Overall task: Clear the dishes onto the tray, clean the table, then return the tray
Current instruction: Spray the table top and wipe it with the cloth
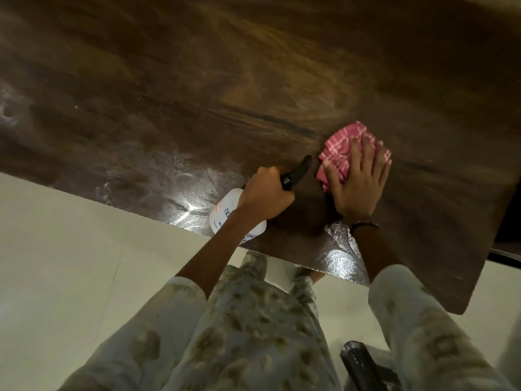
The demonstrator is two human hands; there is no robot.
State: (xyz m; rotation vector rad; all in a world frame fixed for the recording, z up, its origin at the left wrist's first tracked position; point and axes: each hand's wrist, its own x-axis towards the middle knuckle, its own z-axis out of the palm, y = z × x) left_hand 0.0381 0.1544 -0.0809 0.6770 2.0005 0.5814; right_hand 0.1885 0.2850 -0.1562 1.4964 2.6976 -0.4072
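A dark wooden table (pixel 197 94) fills the upper part of the view, with wet smear marks near its front edge. My left hand (pixel 267 193) grips a white spray bottle (pixel 225 214) with a black nozzle pointing toward the cloth. My right hand (pixel 358 179) lies flat with fingers spread on a folded pink checked cloth (pixel 341 145), pressing it onto the table near the right front. No dishes or tray are in view.
A pale tiled floor (pixel 70 263) lies below the table's front edge. A black object (pixel 363 365), maybe a chair part, stands at the bottom right by my leg. The table's right corner (pixel 462 309) is near my right sleeve.
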